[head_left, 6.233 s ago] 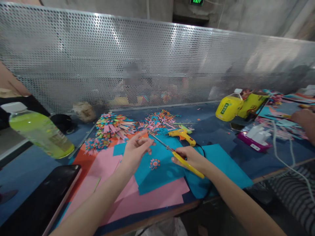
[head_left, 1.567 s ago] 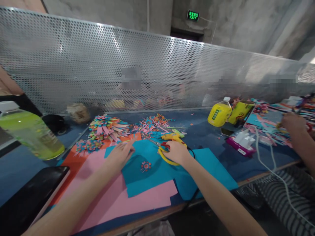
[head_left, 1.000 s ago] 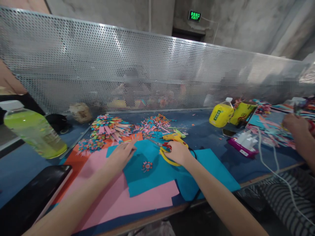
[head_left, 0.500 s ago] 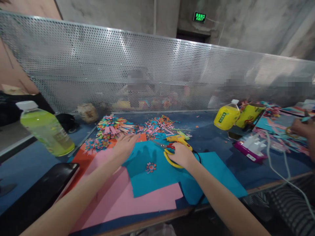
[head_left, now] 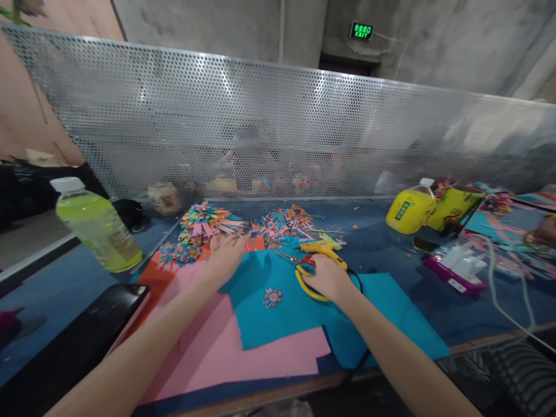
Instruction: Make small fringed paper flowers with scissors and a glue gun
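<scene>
My right hand (head_left: 332, 278) grips yellow-and-red-handled scissors (head_left: 309, 284) over a blue sheet (head_left: 282, 318); the blades point left and look parted. Just behind them lies a yellow glue gun (head_left: 324, 246). A small pink-and-blue paper flower (head_left: 273, 297) rests on the blue sheet between my hands. My left hand (head_left: 226, 255) is open, its fingers stretched toward a heap of loose paper strips (head_left: 286, 223). Beside those fingers are bunched multicoloured paper flowers (head_left: 200, 223). Under my left forearm spreads a pink sheet (head_left: 208, 347), with an orange sheet (head_left: 150, 272) partly showing.
A green drink bottle (head_left: 98, 226) and a black phone-like case (head_left: 78, 347) are at left. On the right are a yellow bottle (head_left: 410, 208), a purple tissue pack (head_left: 456, 275) and a white cable (head_left: 493, 284). A co-worker's hand (head_left: 546, 231) shows at the edge. A perforated metal screen (head_left: 282, 127) stands behind.
The whole view has shifted, so things appear farther right. My hands keep nearly the same pose, the right still on the scissors. Less of the co-worker's hand shows.
</scene>
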Demonstrator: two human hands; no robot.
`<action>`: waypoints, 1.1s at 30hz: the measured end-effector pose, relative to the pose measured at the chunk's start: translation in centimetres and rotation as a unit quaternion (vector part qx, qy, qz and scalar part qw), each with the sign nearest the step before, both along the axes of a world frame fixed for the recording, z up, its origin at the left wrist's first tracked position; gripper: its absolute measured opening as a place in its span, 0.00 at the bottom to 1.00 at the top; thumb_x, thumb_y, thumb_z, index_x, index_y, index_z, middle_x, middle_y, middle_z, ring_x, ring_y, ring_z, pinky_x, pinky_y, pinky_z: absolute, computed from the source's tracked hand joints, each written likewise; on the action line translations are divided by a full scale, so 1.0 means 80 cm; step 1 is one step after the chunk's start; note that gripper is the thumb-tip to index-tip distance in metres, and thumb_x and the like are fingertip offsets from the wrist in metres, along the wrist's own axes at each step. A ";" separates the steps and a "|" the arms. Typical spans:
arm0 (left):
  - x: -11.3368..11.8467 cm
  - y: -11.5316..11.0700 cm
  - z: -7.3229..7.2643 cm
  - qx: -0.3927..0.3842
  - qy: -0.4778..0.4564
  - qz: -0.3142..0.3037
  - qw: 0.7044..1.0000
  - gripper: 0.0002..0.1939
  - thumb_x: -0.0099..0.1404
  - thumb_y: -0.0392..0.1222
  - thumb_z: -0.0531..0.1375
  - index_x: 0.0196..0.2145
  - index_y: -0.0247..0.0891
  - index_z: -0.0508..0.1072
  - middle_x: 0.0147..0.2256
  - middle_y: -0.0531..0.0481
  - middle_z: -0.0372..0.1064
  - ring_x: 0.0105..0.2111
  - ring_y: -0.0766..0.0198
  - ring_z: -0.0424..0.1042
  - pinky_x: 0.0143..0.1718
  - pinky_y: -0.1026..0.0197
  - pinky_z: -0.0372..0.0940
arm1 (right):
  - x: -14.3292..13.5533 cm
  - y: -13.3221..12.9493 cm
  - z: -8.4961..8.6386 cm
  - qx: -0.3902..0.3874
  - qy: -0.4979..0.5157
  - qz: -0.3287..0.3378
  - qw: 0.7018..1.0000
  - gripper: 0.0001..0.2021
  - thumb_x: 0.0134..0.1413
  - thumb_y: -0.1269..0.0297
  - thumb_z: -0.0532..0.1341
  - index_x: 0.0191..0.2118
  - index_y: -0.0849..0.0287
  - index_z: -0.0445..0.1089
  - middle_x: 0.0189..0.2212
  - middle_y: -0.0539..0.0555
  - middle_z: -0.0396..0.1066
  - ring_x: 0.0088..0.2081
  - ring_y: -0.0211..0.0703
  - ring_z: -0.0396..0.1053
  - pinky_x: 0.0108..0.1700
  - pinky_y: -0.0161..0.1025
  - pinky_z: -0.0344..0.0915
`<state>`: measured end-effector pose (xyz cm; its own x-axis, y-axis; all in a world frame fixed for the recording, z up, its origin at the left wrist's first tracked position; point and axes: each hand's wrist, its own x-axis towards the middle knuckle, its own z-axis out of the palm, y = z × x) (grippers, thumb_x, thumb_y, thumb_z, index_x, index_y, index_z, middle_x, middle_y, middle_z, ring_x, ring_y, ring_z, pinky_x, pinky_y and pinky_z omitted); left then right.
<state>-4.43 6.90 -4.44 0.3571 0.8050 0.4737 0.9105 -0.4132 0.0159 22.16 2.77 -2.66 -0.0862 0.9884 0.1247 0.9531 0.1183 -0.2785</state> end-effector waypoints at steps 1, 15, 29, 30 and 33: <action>-0.003 0.000 0.001 -0.012 -0.006 0.007 1.000 0.20 0.62 0.33 0.46 0.52 0.36 0.60 0.46 0.42 0.67 0.51 0.51 0.61 0.52 0.43 0.47 | 0.000 0.000 -0.001 -0.001 0.000 -0.002 1.000 0.19 0.44 0.55 0.59 0.40 0.63 0.67 0.38 0.59 0.71 0.42 0.49 0.68 0.39 0.37 0.61; -0.006 0.011 -0.002 -0.121 -0.132 -0.052 0.983 0.22 0.59 0.37 0.48 0.52 0.36 0.58 0.46 0.46 0.69 0.47 0.61 0.67 0.46 0.59 0.61 | 0.004 0.004 -0.007 0.003 0.017 0.018 1.000 0.18 0.44 0.55 0.60 0.39 0.62 0.66 0.35 0.58 0.72 0.38 0.47 0.70 0.37 0.36 0.61; -0.007 0.003 0.004 -0.055 -0.140 -0.035 0.988 0.16 0.56 0.32 0.52 0.44 0.37 0.66 0.36 0.47 0.67 0.38 0.60 0.67 0.41 0.58 0.62 | 0.004 0.003 -0.006 0.001 0.027 0.017 0.999 0.19 0.43 0.56 0.60 0.41 0.64 0.67 0.37 0.60 0.71 0.41 0.48 0.69 0.40 0.36 0.62; -0.007 0.002 0.005 -0.049 -0.139 -0.034 0.989 0.17 0.56 0.31 0.51 0.44 0.37 0.66 0.37 0.47 0.66 0.39 0.60 0.66 0.41 0.58 0.62 | 0.004 0.004 -0.006 0.002 0.026 0.017 1.000 0.19 0.43 0.57 0.60 0.40 0.64 0.67 0.37 0.60 0.71 0.41 0.48 0.69 0.40 0.36 0.62; -0.008 0.002 0.007 -0.033 -0.132 -0.031 0.990 0.18 0.54 0.27 0.50 0.43 0.35 0.66 0.39 0.45 0.64 0.41 0.59 0.65 0.43 0.57 0.62 | 0.003 0.004 -0.006 0.001 0.023 0.021 1.000 0.18 0.43 0.57 0.60 0.39 0.64 0.68 0.38 0.60 0.71 0.41 0.48 0.69 0.39 0.36 0.62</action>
